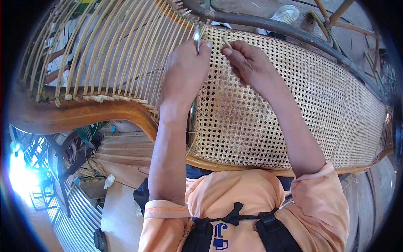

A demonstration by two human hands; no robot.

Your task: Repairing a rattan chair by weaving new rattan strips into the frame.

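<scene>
My left hand (184,69) is closed around a thin metal tool (197,40) whose tip points up at the far edge of a woven cane seat panel (294,109). My right hand (247,63) pinches a thin cane strand (226,42) between thumb and forefinger, just right of the tool. Both hands rest over the cane mesh near its upper left corner, close to the dark curved frame rail (268,25).
A fan of pale rattan spokes (117,50) spreads left of the hands, bound into a curved brown wooden arm (84,113). Wooden planks (121,151) and plant fibre scraps lie below. A white shoe (285,14) is beyond the frame.
</scene>
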